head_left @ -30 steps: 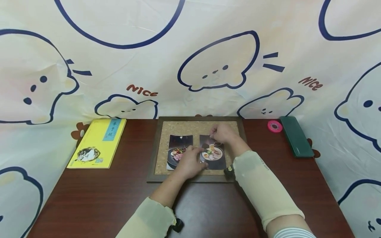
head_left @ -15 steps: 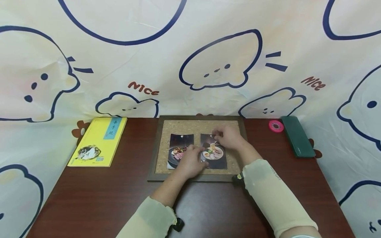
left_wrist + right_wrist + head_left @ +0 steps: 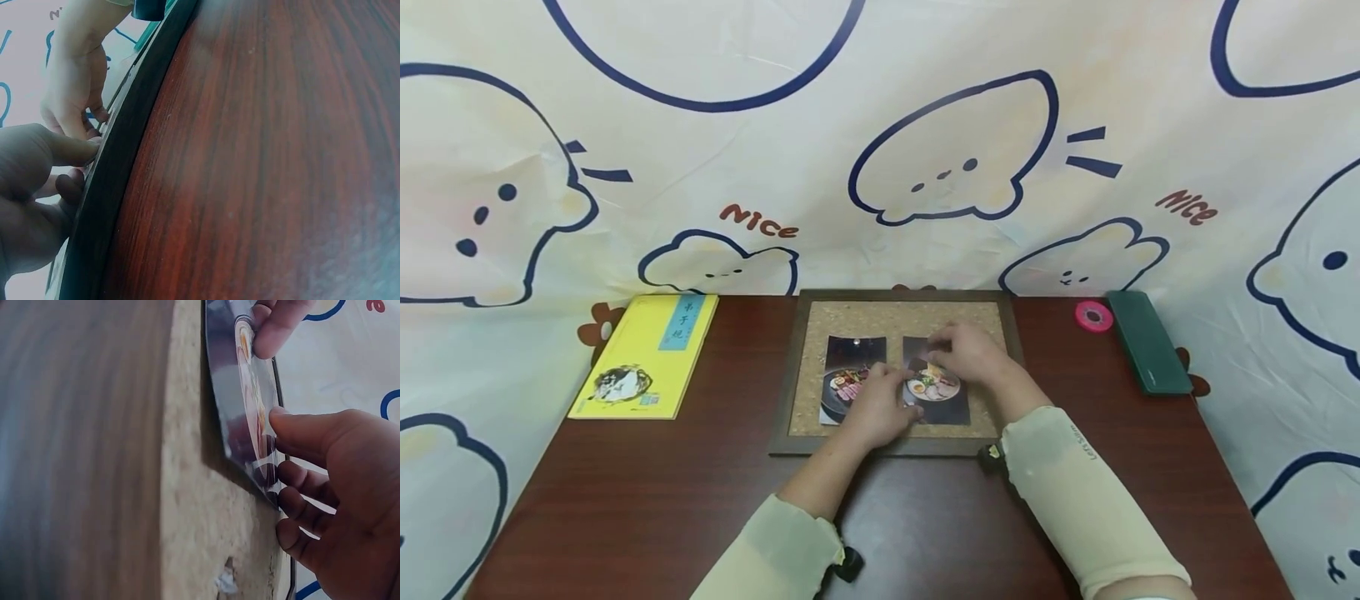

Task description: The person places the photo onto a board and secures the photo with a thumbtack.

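Observation:
Two food photos lie side by side on a framed cork board [image 3: 850, 321]. My left hand [image 3: 876, 410] rests on the board between them, its thumb and fingertips touching the left part of the right photo [image 3: 951, 410], which shows a bowl. Over that photo's top part lies my right hand [image 3: 976, 357]; in the right wrist view its thumb and loosely bent fingers [image 3: 294, 534] touch the photo's surface [image 3: 228, 406]. I see no thing between them. The left photo [image 3: 853, 354] has a small shiny pin [image 3: 857, 342] at its top. The left wrist view shows both hands beyond the board's frame [image 3: 119, 181].
The board lies on a dark reddish wooden table [image 3: 715, 492]. A yellow book [image 3: 647, 358] lies at the back left. At the back right are a pink ring-shaped object [image 3: 1093, 317] and a dark green box-like object [image 3: 1147, 343]. A cartoon-printed cloth [image 3: 820, 150] hangs behind.
The right hand's fingertips were bunched at the right photo's top edge; they have spread apart and shifted slightly down over the photo. The left hand has stayed in place.

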`<state>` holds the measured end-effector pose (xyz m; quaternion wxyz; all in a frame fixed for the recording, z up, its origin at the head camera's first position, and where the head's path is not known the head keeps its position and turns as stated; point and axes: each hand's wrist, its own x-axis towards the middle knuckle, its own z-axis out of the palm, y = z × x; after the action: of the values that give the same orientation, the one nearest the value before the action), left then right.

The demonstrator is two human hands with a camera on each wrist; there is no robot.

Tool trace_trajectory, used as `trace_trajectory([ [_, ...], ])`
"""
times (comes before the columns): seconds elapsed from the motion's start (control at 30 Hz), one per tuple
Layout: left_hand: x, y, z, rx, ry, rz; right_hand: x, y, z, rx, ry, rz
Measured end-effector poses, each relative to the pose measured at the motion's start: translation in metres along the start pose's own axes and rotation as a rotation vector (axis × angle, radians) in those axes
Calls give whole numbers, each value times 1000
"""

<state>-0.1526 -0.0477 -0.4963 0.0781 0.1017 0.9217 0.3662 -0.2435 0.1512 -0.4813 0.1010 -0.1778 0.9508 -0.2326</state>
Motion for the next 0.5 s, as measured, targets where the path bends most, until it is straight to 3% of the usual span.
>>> trace_trajectory([
  [0.2,-1,-4,0,-41,-5,-12,-2,3,5,2,7,-15],
  [0.3,-3,-7,-2,-101,5,17,-9,7,7,22,22,-39],
  [0.5,-11,-15,-12,-287,25,64,-36,17,7,230,80,-84],
])
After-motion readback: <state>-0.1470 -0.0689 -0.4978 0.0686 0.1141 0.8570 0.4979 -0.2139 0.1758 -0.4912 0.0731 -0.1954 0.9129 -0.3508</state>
